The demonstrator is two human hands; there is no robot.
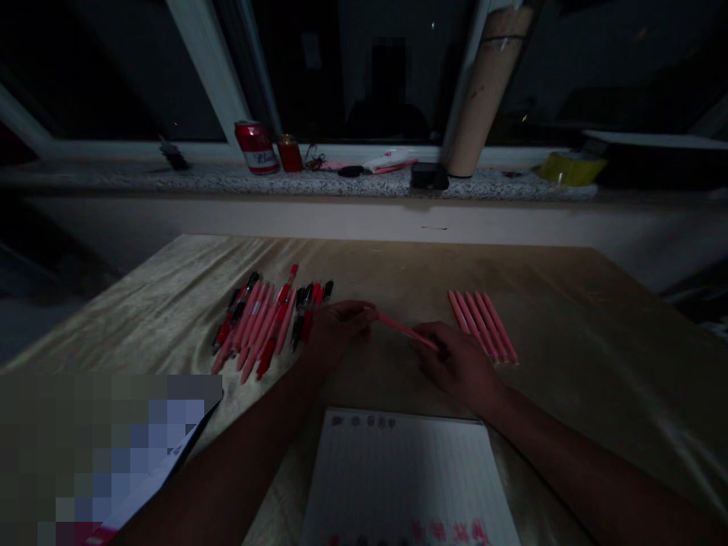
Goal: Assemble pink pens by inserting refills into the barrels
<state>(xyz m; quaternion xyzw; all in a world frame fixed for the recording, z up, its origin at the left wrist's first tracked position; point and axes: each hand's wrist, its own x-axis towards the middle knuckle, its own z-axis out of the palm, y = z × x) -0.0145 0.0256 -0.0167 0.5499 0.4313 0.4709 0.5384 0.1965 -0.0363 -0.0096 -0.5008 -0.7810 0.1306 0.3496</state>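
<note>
Pink pen (401, 327): on my head feed, the left hand (335, 326) pinches one end, the right hand (460, 365) curls round the other. Mixed pens (258, 326) flank the left, a pen row (481, 326) the right; beyond, a red can (255, 146) reads "Bu".

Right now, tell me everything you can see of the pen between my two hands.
The pen is slim, straight and pink, and looks like plastic. It slants in the picture, its left end higher than its right. The fingertips of your left hand pinch the left end, and your right hand grips the other. It sits past the top edge of the notebook. Fingers cover both ends, and the light is too dim to make out any lettering.
</note>
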